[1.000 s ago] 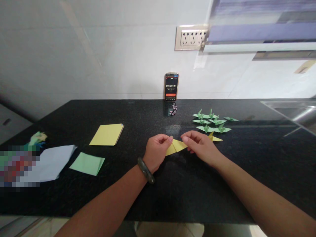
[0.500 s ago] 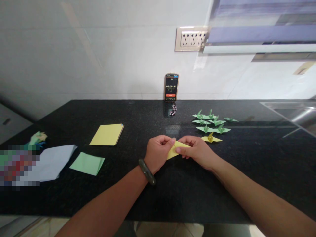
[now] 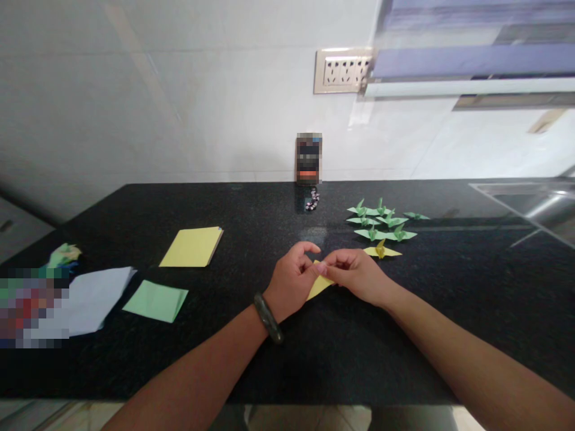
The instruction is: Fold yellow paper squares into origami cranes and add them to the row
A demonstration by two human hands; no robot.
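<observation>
A folded yellow paper [image 3: 318, 289] is over the black worktop [image 3: 359, 359], between its front and back edges. The left hand [image 3: 291, 278] pinches it under the thumb, index finger raised clear; the right hand [image 3: 359, 272] grips its right side. Its visible lower edge slants from front left to back right, one corner pointing toward the front edge; fingers hide its full long axis. Nearer the back edge, a yellow paper crane [image 3: 381, 251] spreads its wings left and right.
</observation>
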